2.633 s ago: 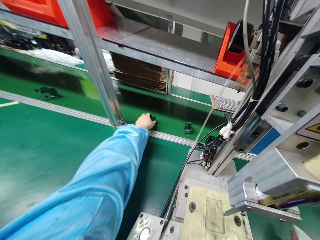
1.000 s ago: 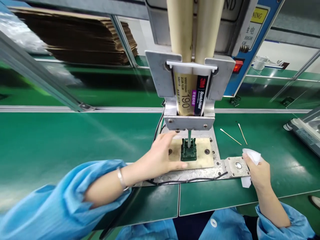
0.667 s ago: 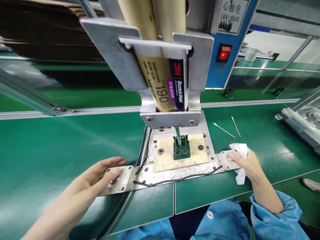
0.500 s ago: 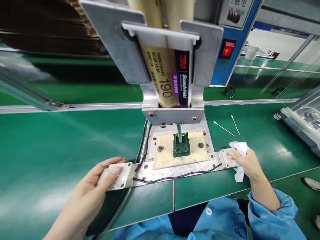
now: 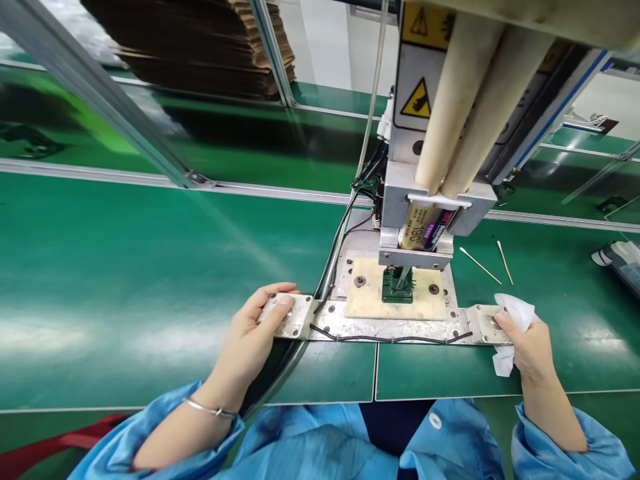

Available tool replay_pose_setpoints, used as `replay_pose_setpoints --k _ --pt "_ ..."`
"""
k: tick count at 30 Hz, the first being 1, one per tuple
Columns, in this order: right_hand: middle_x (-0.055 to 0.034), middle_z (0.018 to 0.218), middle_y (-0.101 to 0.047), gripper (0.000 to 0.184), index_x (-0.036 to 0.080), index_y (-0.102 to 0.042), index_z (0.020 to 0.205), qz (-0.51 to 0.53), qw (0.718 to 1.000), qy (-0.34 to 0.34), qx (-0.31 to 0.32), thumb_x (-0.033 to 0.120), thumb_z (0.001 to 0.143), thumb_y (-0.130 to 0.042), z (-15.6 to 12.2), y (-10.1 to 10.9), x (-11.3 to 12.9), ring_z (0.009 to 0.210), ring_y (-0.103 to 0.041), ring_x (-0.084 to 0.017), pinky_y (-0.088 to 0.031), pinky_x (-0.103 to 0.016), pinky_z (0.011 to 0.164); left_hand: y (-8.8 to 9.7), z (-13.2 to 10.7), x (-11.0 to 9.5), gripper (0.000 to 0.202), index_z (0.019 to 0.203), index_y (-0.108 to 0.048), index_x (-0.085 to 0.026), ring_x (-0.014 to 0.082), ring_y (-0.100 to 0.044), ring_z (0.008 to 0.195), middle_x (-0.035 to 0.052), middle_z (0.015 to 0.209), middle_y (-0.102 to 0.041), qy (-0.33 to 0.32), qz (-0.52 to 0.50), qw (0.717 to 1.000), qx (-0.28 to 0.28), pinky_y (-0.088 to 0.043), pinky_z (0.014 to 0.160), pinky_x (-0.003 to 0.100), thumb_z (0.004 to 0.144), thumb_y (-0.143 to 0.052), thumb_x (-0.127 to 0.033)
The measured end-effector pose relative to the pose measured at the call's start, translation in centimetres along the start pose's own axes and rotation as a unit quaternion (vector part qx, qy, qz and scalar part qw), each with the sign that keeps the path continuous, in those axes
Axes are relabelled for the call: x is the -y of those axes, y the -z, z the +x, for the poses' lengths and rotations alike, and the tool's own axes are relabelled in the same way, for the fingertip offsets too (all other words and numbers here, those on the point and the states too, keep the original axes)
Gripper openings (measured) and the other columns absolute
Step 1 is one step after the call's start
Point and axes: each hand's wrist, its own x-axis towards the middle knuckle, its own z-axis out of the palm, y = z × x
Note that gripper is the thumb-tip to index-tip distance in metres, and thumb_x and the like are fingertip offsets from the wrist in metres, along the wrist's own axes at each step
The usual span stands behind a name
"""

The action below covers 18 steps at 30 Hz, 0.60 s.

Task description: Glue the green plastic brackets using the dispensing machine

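My left hand is closed around the left metal button box of the machine base, thumb on its top. On the right button box my right hand has its thumb over the round button, and a white wipe is held in the same hand. Between the boxes, a green circuit board part sits on a cream plate. Above it hangs a gold adhesive cartridge in a metal holder. A clear nozzle points down at the part; whether it touches is unclear.
Two cotton swabs lie on the green bench, right of the machine. Black cables and a clear hose run past the base on the left. Stacked cardboard stands behind the metal frame. A grey device is at the right edge.
The camera view has pulled back and swung left, so the machine appears smaller and further right. Both hands stay on the button boxes, with the wipe still in the right hand.
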Motion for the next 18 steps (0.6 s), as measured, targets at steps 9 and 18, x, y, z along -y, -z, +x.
replay_pose_setpoints --k 9,18 --pt "-0.0118 0.089 -0.073 0.068 0.012 -0.07 0.101 0.001 0.999 0.014 -0.034 0.053 0.049 -0.087 -0.03 -0.03 -0.27 0.076 -0.068 -0.027 -0.056 -0.034 0.064 -0.18 -0.32 -0.8 0.054 0.106 -0.063 -0.019 0.0194 -0.061 0.079 0.0058 0.1 -0.068 -0.006 -0.012 1.0 -0.007 -0.049 0.068 0.025 0.072 -0.067 -0.061" --pt "-0.0122 0.097 -0.072 0.073 0.013 -0.068 0.11 0.028 0.999 0.028 -0.014 0.052 0.052 -0.087 0.04 -0.38 -0.48 0.087 -0.068 -0.029 -0.056 -0.038 0.076 0.03 0.1 -0.83 0.057 0.108 -0.064 -0.017 0.0167 -0.063 0.077 0.006 0.101 -0.071 -0.024 0.051 0.998 -0.022 -0.05 0.065 0.021 0.075 -0.063 -0.064"
